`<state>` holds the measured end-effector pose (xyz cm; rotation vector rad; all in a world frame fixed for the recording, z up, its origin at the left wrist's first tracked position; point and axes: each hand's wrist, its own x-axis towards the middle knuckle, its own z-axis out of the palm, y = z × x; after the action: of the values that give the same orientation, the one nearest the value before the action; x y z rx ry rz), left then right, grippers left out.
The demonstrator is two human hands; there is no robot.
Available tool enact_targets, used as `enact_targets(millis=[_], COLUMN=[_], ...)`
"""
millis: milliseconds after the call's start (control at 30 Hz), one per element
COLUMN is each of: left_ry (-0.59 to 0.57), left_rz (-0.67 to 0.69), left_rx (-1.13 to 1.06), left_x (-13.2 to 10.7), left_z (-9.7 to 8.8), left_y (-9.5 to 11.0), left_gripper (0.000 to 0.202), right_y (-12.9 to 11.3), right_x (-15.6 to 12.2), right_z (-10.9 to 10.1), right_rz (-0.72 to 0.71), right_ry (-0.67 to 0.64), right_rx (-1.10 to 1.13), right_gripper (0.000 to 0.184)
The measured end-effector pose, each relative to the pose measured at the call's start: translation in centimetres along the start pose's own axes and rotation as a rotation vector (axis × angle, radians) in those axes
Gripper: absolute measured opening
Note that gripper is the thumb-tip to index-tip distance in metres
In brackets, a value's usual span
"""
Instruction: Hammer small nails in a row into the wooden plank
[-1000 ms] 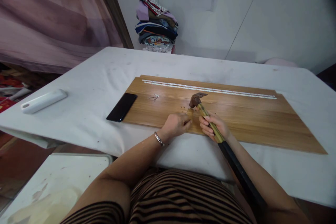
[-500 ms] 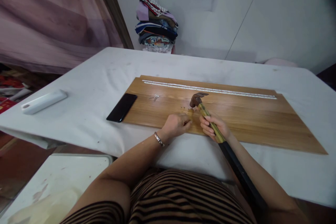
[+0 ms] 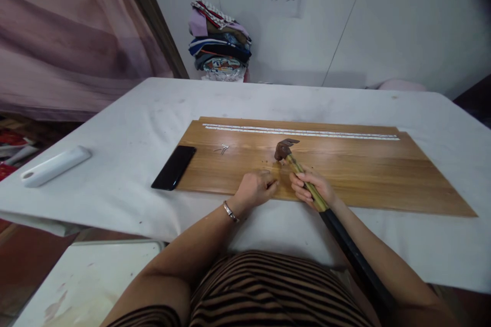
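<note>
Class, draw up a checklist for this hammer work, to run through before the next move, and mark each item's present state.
1. Hammer gripped: ok; the right hand is closed around its handle.
2. Left hand well away from the hammer head: not ok; they look close together.
3. Something pinched in the left fingers: cannot tell; the hand hides it.
4. Loose nails grouped: ok; they lie together on the board.
5. Phone away from the board: not ok; it lies at the left end.
</note>
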<state>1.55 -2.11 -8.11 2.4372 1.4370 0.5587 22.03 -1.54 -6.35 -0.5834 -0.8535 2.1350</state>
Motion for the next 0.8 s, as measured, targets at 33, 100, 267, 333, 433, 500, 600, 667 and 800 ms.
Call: enact_targets(millis=[33,100,267,333,433,500,600,667,800], left_ry=[-0.002,-0.008,-0.031,-0.031,-0.021,-0.016,-0.014,-0.018,-0.024], left_rz=[-0.002,-0.001,0.001,-0.003,0.0,0.005,0.016,0.019,0.011], left_rx=[-0.001,-0.004,-0.036,-0.047,-0.058,-0.067,-0.082,-0.088,-0.084], left_x=[-0.01,-0.02,-0.02,0.01,0.04,0.05,0.05,0.04,0.0], left_z=[-0.08,-0.21,-0.26,-0.24,-0.24,-0.24,-0.24,-0.22,-0.11], left_y=[0.07,0.14,0.1,0.07,0.03,-0.03,-0.13,-0.18,-0.27], left_gripper=[0.03,0.03,0.03,0.031,0.031,0.031,0.031,0.031,0.03], right_y=[-0.03,-0.07,0.02,0.11,0.22,0.28,0.31,0.28,0.18], right_x=[-0.04,-0.09,-0.1,-0.09,-0.1,-0.12,-0.14,-0.15,-0.12], right_z=[0.0,-0.02,-0.04,-0.09,-0.22,-0.3,-0.33,-0.29,-0.16], right_rz=[-0.009,-0.017,-0.009,0.002,0.02,0.023,0.007,-0.005,-0.012], right_ry=[0.001,0.004,0.008,0.002,-0.011,-0.012,-0.004,-0.004,-0.001], right_rx=[0.001,0.003,-0.011,-0.019,-0.021,-0.025,-0.028,-0.026,-0.022], right_gripper=[0.038,0.037,0.038,0.037,0.033,0.031,0.028,0.029,0.037])
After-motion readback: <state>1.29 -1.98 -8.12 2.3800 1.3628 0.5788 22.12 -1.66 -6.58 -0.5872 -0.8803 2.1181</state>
